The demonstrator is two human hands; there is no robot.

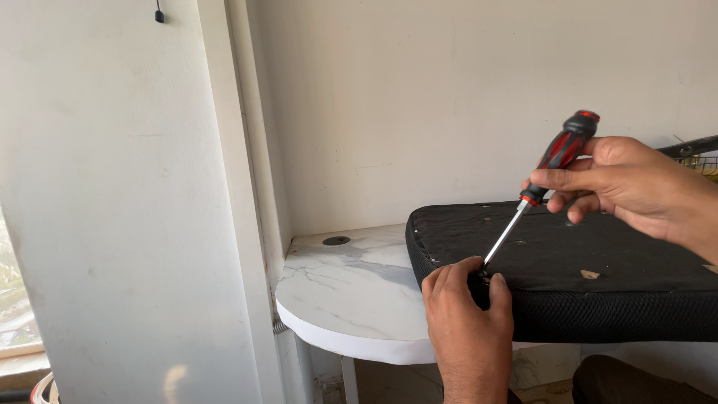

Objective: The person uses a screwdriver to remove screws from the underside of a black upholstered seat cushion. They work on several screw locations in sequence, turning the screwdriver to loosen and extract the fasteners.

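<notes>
Right hand grips the screwdriver, tip down at the black seat cushion; left hand fingers pinch there, maybe a screw.

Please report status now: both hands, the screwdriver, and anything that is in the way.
Right hand grips red-black screwdriver, tip down at front edge of black seat cushion. Left hand pinches cushion edge at tip. Nothing in the way on marble-look table.

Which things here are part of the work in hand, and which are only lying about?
In use:
- screwdriver, red and black handle, held by right hand
- black seat cushion, underside up, tip pressed at its front edge
- left hand, steadying the tip

Lying about:
- white marble-pattern table
- round hole in the tabletop
- wire basket at far right
</notes>
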